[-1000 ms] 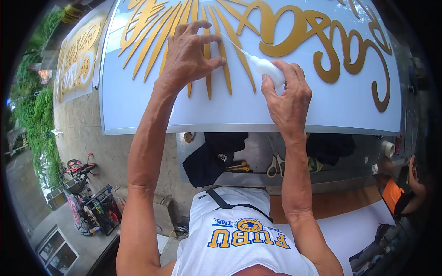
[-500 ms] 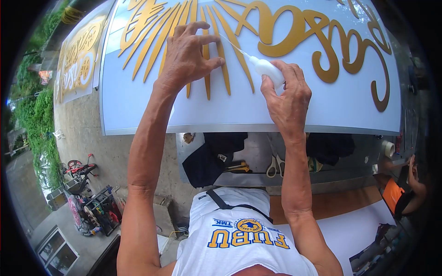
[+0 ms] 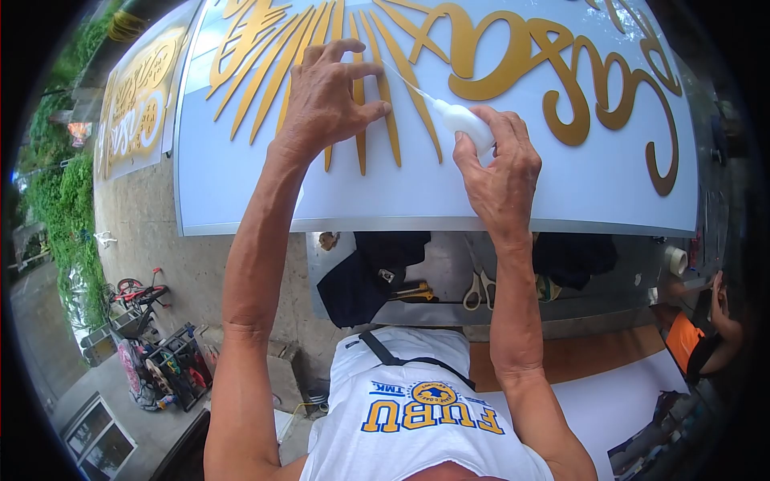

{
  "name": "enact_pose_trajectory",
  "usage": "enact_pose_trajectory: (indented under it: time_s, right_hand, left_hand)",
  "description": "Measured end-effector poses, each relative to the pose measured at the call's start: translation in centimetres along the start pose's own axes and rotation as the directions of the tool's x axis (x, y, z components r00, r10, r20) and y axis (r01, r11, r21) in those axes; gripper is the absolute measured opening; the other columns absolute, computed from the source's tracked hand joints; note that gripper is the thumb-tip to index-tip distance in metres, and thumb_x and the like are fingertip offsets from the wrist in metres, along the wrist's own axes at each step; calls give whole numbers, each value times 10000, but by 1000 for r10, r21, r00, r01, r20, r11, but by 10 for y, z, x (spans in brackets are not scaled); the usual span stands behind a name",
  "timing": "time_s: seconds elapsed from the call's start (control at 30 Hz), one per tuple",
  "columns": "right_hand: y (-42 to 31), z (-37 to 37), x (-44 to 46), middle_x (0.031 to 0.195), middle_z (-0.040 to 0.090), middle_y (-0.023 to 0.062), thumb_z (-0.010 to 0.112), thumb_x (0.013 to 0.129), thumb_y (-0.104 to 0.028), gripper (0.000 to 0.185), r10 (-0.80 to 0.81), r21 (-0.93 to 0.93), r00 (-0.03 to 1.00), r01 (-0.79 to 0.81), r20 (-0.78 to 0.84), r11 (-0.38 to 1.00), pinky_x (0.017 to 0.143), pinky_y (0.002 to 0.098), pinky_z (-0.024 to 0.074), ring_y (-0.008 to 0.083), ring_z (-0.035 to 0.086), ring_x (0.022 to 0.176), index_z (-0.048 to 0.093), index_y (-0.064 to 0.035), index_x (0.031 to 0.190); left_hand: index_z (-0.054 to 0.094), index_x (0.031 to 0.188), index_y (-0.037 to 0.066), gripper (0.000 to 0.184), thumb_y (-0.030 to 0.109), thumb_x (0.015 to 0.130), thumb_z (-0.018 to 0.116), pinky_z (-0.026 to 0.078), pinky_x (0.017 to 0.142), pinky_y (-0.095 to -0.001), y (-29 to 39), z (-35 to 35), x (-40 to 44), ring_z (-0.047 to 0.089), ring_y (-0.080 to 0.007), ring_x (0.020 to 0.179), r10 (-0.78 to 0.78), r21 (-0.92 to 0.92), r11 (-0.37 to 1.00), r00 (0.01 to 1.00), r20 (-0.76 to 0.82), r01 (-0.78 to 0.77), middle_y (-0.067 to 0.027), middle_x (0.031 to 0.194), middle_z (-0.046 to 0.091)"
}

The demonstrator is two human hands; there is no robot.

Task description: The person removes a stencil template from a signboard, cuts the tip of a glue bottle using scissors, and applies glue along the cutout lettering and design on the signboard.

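Right hand: The right hand is closed on the bottle, thumb and fingers gripping its rounded end; this leaves the nozzle unobstructed.
Bottle position: Over the panel, tilted, nozzle directed at the rays; the slant apparently lets the thin tip reach in while the wrist stays clear of them.
Left hand: The left hand is spread over the rays, fingers bent, thumb apart, grasping nothing visible. The spread appears to suit steadying; whether it presses cannot be told.
Nozzle tip: Near the left forefinger; contact with any ray is not discernible.
Panel placement: Before the person, face up, presumably for access from above.
Bottle appearance: White, small, smooth, with a long, fine nozzle.
Rays: Gold, narrow, tapering to points, fanned out on the panel.
Lettering: The letters are gold, looped, right of the rays.
Panel appearance: White, glossy, metal-edged, with reflections.
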State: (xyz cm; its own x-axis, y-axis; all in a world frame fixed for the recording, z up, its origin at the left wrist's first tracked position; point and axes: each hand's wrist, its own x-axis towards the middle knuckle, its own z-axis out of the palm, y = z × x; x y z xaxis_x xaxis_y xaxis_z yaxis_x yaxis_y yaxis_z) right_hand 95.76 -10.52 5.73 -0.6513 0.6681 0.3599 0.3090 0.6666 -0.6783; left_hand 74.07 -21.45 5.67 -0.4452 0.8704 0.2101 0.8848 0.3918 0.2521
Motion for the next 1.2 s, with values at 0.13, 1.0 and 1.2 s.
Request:
enact_pose_trajectory:
  time_s: [0.13, 1.0, 1.2]
  right_hand:
    - [0, 0, -1, 972, 629, 138, 708, 778, -34, 327, 0, 6, 1000, 0, -6, 1000, 804, 412, 561, 287, 633, 921, 630, 15, 1092]
    - [1, -15, -19, 982, 648, 124, 709, 795, -56, 301, 53, 29, 998, -54, 37, 998, 749, 387, 538, 263, 649, 873, 663, -8, 1088]
    - [-2, -22, -25, 966, 629, 133, 708, 776, -30, 311, 81, 55, 995, -84, 53, 995, 809, 418, 542, 290, 637, 904, 646, 2, 1080]
  left_hand:
    - [770, 1123, 181, 490, 385, 699, 904, 419, 1098, -519, 0, 0, -1, 422, -324, 1342, 5, 3, 1000, 1000, -16, -5, -103, 1410, 546]
    - [772, 1121, 194, 477, 372, 700, 906, 445, 1085, -487, 0, 1, 0, 428, -323, 1337, -12, 6, 1000, 1000, 8, 12, -98, 1408, 551]
    - [776, 1114, 161, 450, 329, 716, 900, 347, 1129, -538, -1, 3, 0, 402, -339, 1349, -42, -72, 997, 999, 17, 43, -116, 1391, 565]
